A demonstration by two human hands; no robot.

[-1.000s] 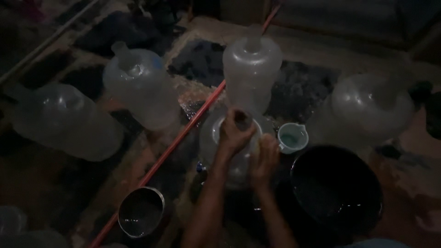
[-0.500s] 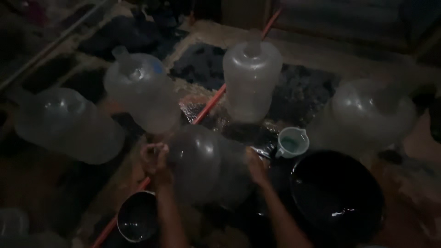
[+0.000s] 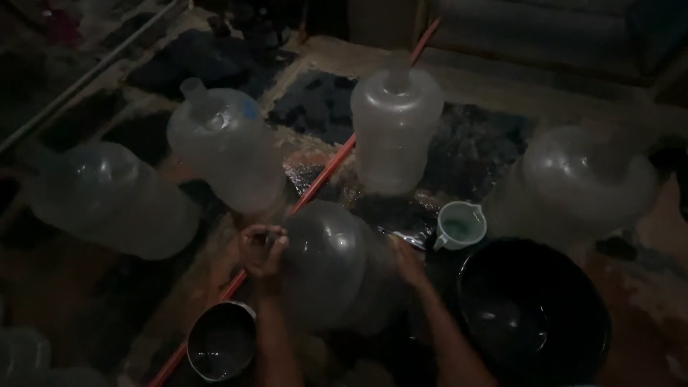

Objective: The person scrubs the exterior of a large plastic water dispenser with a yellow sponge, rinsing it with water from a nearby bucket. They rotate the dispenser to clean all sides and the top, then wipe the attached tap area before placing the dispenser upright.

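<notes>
Jug (image 3: pixel 330 265) lay tipped, neck pointing left; my left hand (image 3: pixel 262 249) gripped its neck, right hand (image 3: pixel 407 259) pressed flat on its base end.

Two bare forearms, rising from the lower edge of the view. Left hand (image 3: pixel 262 247) and right hand (image 3: pixel 407 259) both uncovered: no gloves, no sleeves down to either wrist, no watch or band discernible. Below the hands, only plain arm. Dim light; finer detail of fingers and nails too dark to tell.
</notes>
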